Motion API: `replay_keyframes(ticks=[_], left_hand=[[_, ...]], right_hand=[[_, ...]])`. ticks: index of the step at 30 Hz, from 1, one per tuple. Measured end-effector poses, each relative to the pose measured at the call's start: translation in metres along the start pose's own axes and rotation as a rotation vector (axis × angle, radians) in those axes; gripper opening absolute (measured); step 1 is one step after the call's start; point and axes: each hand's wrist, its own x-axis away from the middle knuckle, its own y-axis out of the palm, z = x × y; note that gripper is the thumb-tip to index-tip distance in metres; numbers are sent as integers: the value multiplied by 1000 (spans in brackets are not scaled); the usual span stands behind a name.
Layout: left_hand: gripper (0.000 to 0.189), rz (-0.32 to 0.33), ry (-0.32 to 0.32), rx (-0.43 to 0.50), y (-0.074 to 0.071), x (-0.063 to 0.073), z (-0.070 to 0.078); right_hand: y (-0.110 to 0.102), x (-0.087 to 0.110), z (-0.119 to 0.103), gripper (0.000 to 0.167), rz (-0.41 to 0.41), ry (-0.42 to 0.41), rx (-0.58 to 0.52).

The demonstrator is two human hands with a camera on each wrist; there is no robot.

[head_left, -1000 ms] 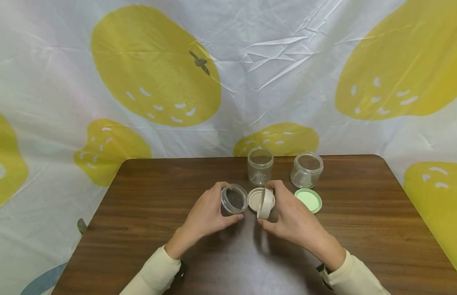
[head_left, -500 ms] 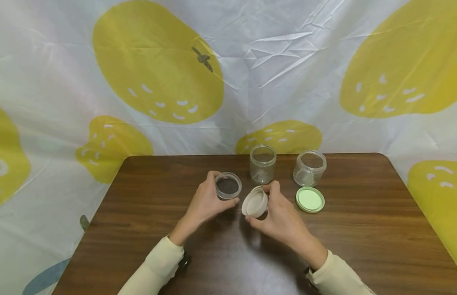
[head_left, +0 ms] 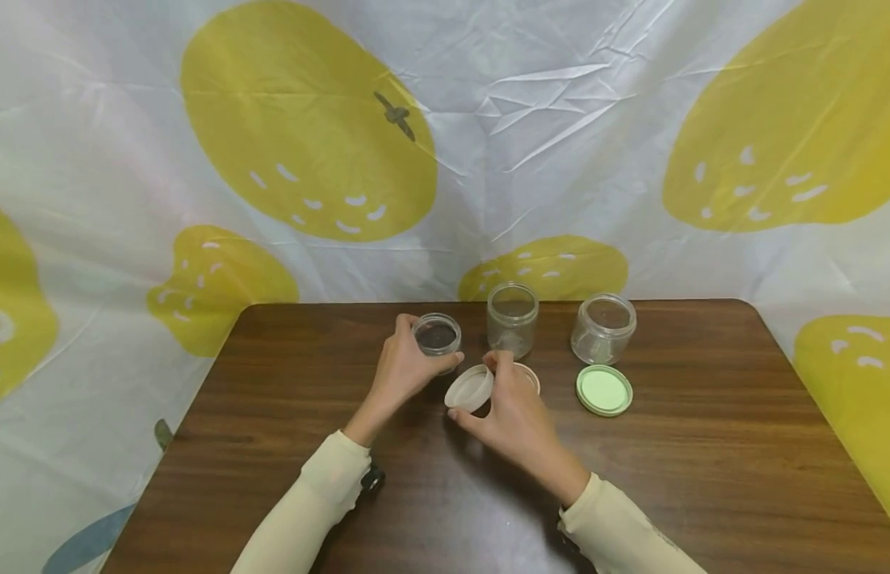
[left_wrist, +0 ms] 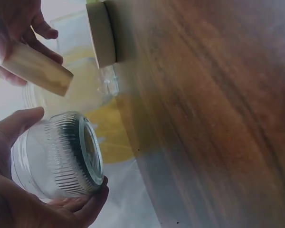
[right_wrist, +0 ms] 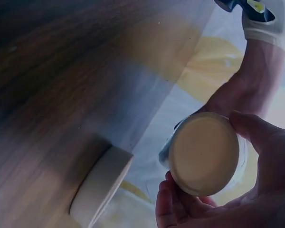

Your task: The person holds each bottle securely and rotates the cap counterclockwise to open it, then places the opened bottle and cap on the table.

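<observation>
My left hand (head_left: 402,363) grips a clear jar (head_left: 436,335) around its side, its open mouth facing up in the head view. In the left wrist view the ribbed lower wall and base of this jar (left_wrist: 69,154) show off the table. My right hand (head_left: 522,422) pinches a beige lid (head_left: 469,388) by its edge, tilted, hollow side up, just in front of the jar and apart from it. The right wrist view shows the flat top of that lid (right_wrist: 204,154). A second beige lid (head_left: 531,376) lies on the table, partly hidden behind my right hand.
Two more clear jars without lids, one taller (head_left: 513,319) and one wider (head_left: 604,328), stand toward the back edge of the brown wooden table (head_left: 718,446). A green lid (head_left: 604,390) lies in front of the wider one. Behind hangs a white cloth (head_left: 545,119) printed with yellow fruit.
Both hands have moved left, and the jar has gone farther back. The pinched lid has turned from on edge to hollow side up. The table's beige lid is now mostly behind my right hand.
</observation>
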Motion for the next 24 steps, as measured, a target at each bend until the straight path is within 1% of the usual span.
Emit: replay_keyframes(ticks=[4,11,14,19,24], left_hand=[[85,-18,-28,-6,3,-8,0],[88,-53,-39,-36,10,-22,-4],[90,-55,-48,-45,12,-27,-6],[91,-43,-70,-65,15,-37,-7],[91,-46,-84,-56,19,-43,-7]], right_hand=[[9,-7,-2,99,-34,13,33],[18,-15,-6,96,-40,23,124],[21,-18,-6,95,-45,11,172],[26,-23,-9,91,-28,-22,214],[33,-26,-10,91,-55,-25,256]])
